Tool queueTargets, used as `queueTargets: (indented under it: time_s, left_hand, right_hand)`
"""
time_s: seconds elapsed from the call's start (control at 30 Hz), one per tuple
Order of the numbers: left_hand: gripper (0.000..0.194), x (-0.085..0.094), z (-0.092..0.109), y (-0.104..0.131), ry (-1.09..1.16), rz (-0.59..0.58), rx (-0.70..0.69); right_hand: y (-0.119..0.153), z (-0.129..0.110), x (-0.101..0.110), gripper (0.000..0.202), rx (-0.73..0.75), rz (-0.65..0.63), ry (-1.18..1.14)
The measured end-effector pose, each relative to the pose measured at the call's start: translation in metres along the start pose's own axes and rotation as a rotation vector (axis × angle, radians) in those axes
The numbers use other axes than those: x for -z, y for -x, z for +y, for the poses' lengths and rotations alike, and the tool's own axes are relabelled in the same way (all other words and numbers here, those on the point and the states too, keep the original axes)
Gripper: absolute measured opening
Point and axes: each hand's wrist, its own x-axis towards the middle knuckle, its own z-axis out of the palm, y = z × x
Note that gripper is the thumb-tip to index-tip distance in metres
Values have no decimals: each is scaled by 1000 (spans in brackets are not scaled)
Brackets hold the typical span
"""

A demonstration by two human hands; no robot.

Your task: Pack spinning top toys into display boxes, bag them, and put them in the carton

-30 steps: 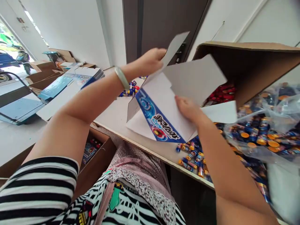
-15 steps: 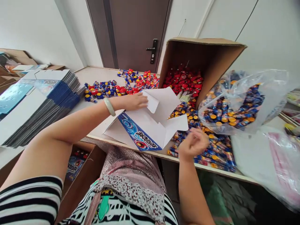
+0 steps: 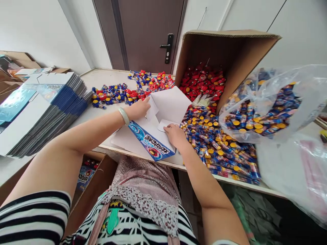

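A partly folded cardboard box (image 3: 170,100), white inside with a blue printed front panel, stands at the table's front edge. Its tall back panel is raised. My left hand (image 3: 140,109), with a pale bangle on the wrist, grips the left side flap, its fingertips over the top edge. On the right, the fingers of my right hand (image 3: 176,135) are bent over a small white side flap, which is folded inward. Part of the right wall is hidden behind that hand. Blue tubes with yellow caps (image 3: 217,149) lie in a heap just right of the box.
Flat printed cartons (image 3: 51,109) are stacked at left. Red and blue small toys (image 3: 114,95) lie behind the box. A large carton (image 3: 250,68) on its side holds red pieces, with a clear bag (image 3: 270,112) of tubes beside it. Below the table, another carton (image 3: 95,183) stands open.
My right hand has moved left from over the tubes onto the box's right flap, now bent inward. My left hand has shifted slightly left with the left flap, which stands more upright.
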Motion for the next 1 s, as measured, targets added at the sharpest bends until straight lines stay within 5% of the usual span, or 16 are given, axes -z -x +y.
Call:
queueTargets:
  time_s: [0.17,0.27,0.3,0.43,0.53,0.63,0.77,0.87,1.0]
  left_hand:
    - [34,-3,3,10,64,136,-157]
    - [20,-37,-18,1,63,244,-322]
    - [23,-54,-28,-11,95,388,-351]
    - [26,-114,-54,-66,239,709,-592]
    - [31,-131,-56,-82,301,761,-567]
    - [59,-123,-49,-76,364,681,-425]
    - [77,-83,-32,-35,493,438,-220]
    - [81,-49,-23,-12,547,274,-139]
    - [76,-29,-26,-7,592,175,-87]
  right_hand:
    - [19,-23,5,41,-128,35,-27]
    - [25,-14,10,29,-119,145,-110]
    - [21,-5,17,30,-149,223,-127]
    - [-7,34,75,57,-262,544,-179]
    - [-25,43,117,58,-167,485,-236]
    - [-33,38,116,36,19,236,-246]
    - [-36,12,50,48,172,-1,-204]
    - [-36,-8,6,58,125,-6,-75]
    - [-53,-3,5,55,218,45,54]
